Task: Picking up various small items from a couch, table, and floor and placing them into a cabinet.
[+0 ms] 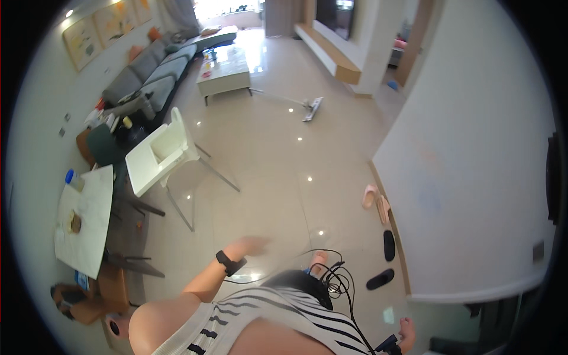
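Observation:
My left hand (251, 245) hangs in front of my body, above the tiled floor, with a black watch (231, 263) on its wrist. Motion blurs its fingers, but they look stretched out, and I see nothing in them. At the lower right is my right hand (406, 329), held low at my side beside a black wristband (388, 344). Its fingers look curled in, with no object showing. A looped black cable (337, 283) dangles in front of my striped top (299, 302), touching neither hand. One bare foot (319, 260) shows beneath it.
A white high chair (163, 151) stands ahead on the left, near a white-topped table (89, 231) with chairs. Slippers (383, 208) line the right wall. Farther off are a flat mop (313, 110) on the floor, a coffee table (225, 77) and a grey sofa (142, 74).

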The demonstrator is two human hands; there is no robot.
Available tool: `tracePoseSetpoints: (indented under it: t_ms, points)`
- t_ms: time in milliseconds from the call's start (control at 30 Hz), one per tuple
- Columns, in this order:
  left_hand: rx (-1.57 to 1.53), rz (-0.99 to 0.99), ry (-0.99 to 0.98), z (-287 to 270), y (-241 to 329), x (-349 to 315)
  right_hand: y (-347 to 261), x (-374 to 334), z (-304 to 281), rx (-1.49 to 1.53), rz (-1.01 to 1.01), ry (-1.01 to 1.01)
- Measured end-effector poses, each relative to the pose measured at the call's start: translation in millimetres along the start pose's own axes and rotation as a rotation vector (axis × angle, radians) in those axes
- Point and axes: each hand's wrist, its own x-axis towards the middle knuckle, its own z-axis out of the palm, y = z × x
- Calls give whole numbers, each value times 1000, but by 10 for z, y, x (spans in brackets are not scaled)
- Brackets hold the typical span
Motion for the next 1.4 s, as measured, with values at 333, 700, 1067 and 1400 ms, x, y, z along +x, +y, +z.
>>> tracePoseSetpoints:
  t_ms: [333, 700, 1067, 1400]
  points:
    - [-467, -338, 164, -1283, -285, 1024, -4430, 2200, -573, -313, -924, 262]
    - [-568, -565, 206, -2748, -2583, 2199, -8258, 2066, 526, -297, -1068, -192]
    - [-289, -201, 432, -5056, -4470, 3910, -9868, 2882, 586, -224, -339, -60]
    - [-630, -645, 430, -6253, -6084, 3979, -14650, 3223, 2137, -501, -1067, 7]
